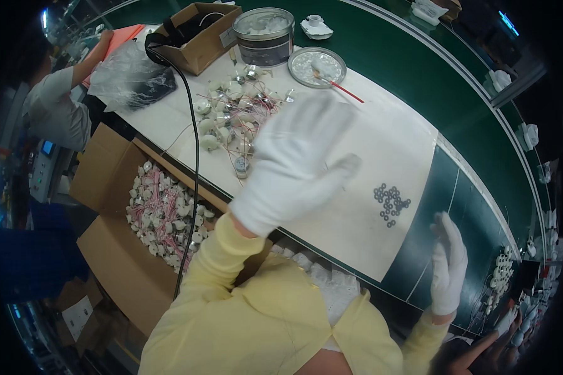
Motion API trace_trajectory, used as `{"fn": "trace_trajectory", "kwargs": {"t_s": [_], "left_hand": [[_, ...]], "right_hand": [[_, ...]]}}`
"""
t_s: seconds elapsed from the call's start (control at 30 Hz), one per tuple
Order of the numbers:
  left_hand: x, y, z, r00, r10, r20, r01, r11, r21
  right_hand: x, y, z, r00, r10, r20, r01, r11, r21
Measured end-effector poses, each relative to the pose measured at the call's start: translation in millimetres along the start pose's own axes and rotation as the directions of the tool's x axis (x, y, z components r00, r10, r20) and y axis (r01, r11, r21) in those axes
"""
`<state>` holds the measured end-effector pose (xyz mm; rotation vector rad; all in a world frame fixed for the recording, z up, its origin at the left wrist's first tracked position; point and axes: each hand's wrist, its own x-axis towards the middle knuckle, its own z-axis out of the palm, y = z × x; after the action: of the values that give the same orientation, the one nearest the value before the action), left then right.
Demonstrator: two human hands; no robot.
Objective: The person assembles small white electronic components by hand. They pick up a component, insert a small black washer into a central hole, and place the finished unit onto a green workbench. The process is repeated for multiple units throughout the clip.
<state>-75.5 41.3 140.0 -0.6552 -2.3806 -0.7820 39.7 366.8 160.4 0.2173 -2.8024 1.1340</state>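
Observation:
My left hand (297, 159), in a white glove, is raised over the white worktop with its fingers stretched out and nothing in it. Behind and left of it is a pile of small white and metal parts with pink wires (222, 115), partly hidden by the glove. My right hand (449, 269), also gloved in white, is held up at the right over the dark green surface. Its thumb stands apart from the fingers, and I see nothing held there. Between the hands, several small dark rings (391, 203) lie grouped on the worktop (356, 237).
An open carton (116, 262) full of wired parts stands at the left, crossed by a black cable (197, 156). At the back are a small carton (197, 47), a tin (264, 47), and a lid (300, 74) with white paste and a red-handled brush (341, 89). Another person (59, 103) works at far left.

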Motion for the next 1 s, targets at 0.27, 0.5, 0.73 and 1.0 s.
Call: {"fn": "trace_trajectory", "kwargs": {"t_s": [0.27, 0.5, 0.73, 1.0], "left_hand": [[-15, -158, -33, 0.978, -0.169, -0.120, 0.207, 0.784, 0.586], [-22, -233, -31, 0.962, -0.244, 0.124, 0.222, 0.960, 0.169], [-5, -186, -10, 0.914, -0.332, 0.234, 0.386, 0.889, -0.247], [58, -214, 12, 0.917, -0.107, 0.384, 0.103, 0.994, 0.032]], "right_hand": [[227, -99, 161, 0.924, -0.315, 0.218, 0.366, 0.893, -0.260], [285, -117, 249, 0.944, -0.148, 0.294, 0.292, 0.792, -0.537], [250, -95, 204, 0.902, -0.093, 0.422, 0.263, 0.893, -0.365], [246, -69, 194, 0.906, -0.146, 0.397, 0.196, 0.977, -0.088]]}}
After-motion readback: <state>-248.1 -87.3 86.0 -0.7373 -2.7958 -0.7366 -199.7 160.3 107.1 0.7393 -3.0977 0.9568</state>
